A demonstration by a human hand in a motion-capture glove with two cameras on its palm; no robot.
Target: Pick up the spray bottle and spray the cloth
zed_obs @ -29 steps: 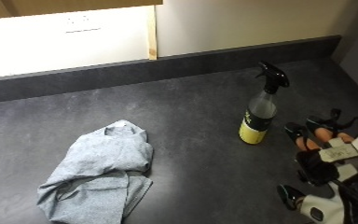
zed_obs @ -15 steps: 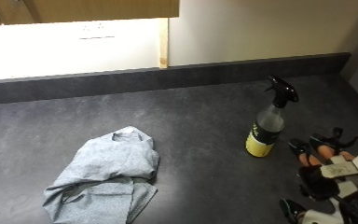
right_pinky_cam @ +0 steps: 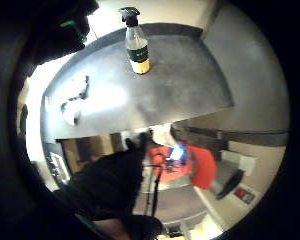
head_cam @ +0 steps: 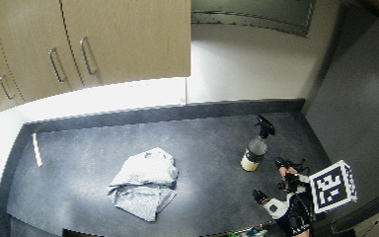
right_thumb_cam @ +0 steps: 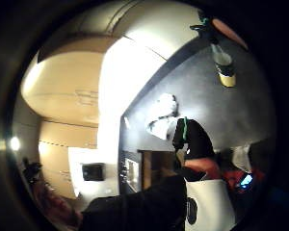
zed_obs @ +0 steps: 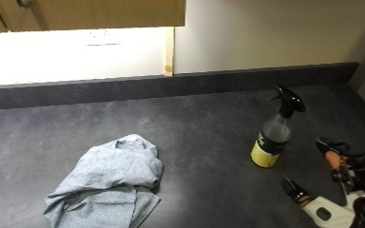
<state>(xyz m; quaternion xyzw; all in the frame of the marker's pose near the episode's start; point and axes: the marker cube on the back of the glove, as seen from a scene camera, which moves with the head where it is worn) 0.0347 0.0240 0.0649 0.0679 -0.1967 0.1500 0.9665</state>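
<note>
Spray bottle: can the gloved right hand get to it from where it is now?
Probably yes. The spray bottle stands upright on bare countertop, nothing between it and the open right hand beside it.

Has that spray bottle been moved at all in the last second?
No. The spray bottle stands upright, equally far from the cloth and back ledge; only the camera shifted.

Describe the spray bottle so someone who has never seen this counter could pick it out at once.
Start at the dark grey counter that runs along the wall under the wooden cupboards. A crumpled light blue cloth lies on it, and apart from that, near the gloved right hand, stands the spray bottle. It is the only upright thing there: clear, with a black trigger top and yellow liquid at the bottom.
</note>
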